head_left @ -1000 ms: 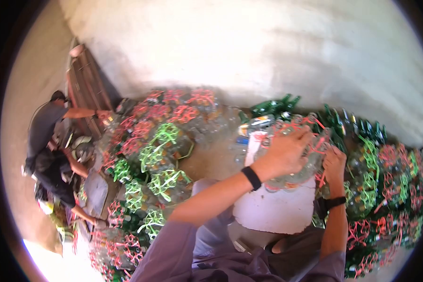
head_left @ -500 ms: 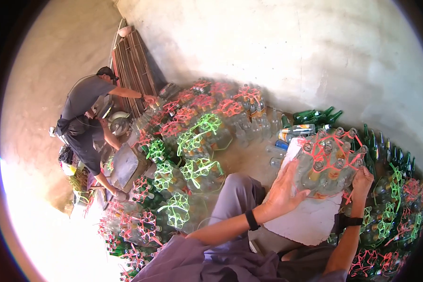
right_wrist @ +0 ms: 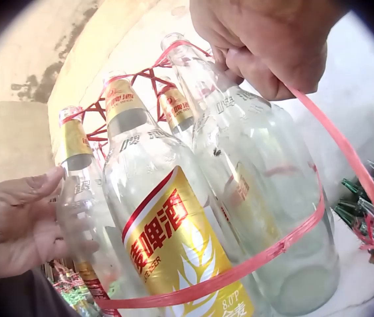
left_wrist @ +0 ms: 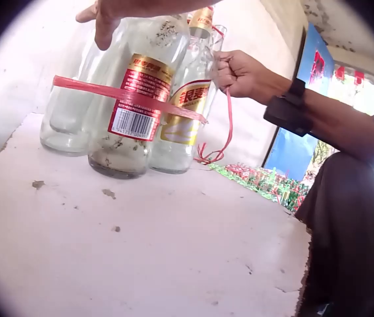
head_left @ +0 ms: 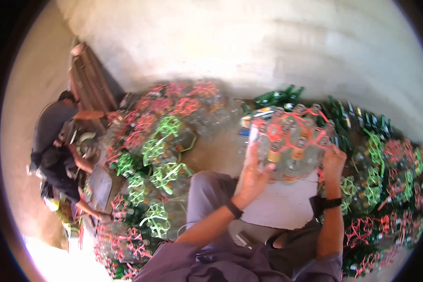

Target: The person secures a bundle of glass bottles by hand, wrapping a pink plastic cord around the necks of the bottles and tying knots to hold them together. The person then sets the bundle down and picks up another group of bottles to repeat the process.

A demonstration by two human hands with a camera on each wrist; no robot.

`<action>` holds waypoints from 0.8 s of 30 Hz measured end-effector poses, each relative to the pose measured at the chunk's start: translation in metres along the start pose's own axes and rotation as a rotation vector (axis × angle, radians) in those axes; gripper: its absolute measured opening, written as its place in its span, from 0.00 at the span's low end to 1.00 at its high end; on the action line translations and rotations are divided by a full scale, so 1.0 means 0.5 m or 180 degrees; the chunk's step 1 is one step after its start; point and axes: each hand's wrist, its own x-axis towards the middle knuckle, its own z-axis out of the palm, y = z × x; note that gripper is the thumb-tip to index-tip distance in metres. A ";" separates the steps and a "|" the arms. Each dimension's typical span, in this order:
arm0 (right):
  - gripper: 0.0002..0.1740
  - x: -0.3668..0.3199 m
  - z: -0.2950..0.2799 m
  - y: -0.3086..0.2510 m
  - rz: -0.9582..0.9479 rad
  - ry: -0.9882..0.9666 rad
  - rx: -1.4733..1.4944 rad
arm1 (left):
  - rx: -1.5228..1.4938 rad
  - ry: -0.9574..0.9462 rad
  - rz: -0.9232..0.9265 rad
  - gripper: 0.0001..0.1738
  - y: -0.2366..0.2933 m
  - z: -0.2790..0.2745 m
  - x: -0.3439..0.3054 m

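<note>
Several clear glass beer bottles [right_wrist: 174, 231] with gold and red labels stand bundled on a pale board [head_left: 282, 209]. Red plastic twine [right_wrist: 276, 251] circles their bodies, and more is laced around their necks. My left hand [head_left: 254, 182] lies along the bundle's left side, its fingers extended against a bottle and the thumb pointing up in the right wrist view. At the upper right of the bundle, my right hand [head_left: 334, 163] is a fist gripping the twine, beside a bottle's shoulder. A loose tail of twine [left_wrist: 230, 125] hangs below that fist.
Tied bundles of bottles with green twine [head_left: 167, 176] crowd the left, others with red twine [head_left: 359, 230] the right. Loose green bottles [head_left: 279, 96] lie by the wall. Another person [head_left: 56, 136] bends over at far left, near leaning wooden boards [head_left: 91, 77].
My left hand has come down from over the bottle necks to the bundle's left side. The right hand stays at the right of the bundle. The head view swung left and back.
</note>
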 end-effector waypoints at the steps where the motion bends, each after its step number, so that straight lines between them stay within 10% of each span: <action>1: 0.16 -0.002 0.008 0.007 -0.0397 0.0120 -0.0109 | -0.0183 -0.0042 0.0095 0.50 -0.027 -0.004 0.014; 5: 0.17 -0.045 0.012 0.031 -0.0291 0.0122 -0.0171 | -0.0483 -0.0321 0.0283 0.44 -0.040 -0.074 0.118; 10: 0.15 -0.137 0.073 -0.042 -0.0134 -0.0037 -0.0038 | -0.0718 -0.0395 -0.1298 0.40 -0.033 -0.087 0.182; 24: 0.16 -0.146 0.084 -0.032 -0.0187 -0.0024 0.0132 | -0.0428 -0.0472 -0.0550 0.52 0.025 -0.045 0.098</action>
